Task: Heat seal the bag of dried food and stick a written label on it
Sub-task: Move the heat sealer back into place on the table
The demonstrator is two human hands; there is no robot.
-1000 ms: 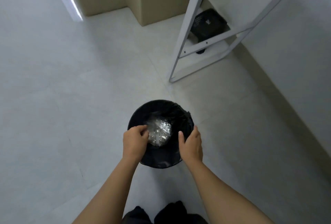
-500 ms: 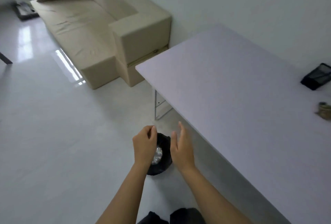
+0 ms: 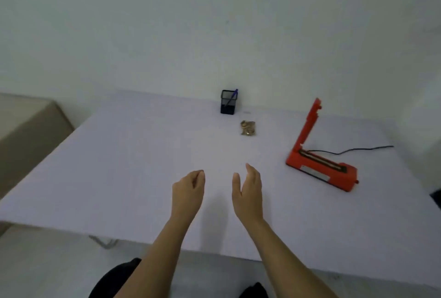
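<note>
Both hands had come up and hovered over the surface (image 3: pixel 119 166): left hand (image 3: pixel 188 192) loosely curled, right hand (image 3: pixel 248 195) flat, both empty. Sealer (image 3: pixel 319 164) stood open at right; bag of dried food (image 3: pixel 248 128) lay farther, near pen holder (image 3: pixel 229 102). Risk: bag, probably unsealed, could spill if tipped.

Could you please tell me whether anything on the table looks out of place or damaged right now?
Nothing stands out. The red heat sealer sits flat with its arm raised, the bag of dried food lies near the pen holder, and nothing looks spilled.
</note>
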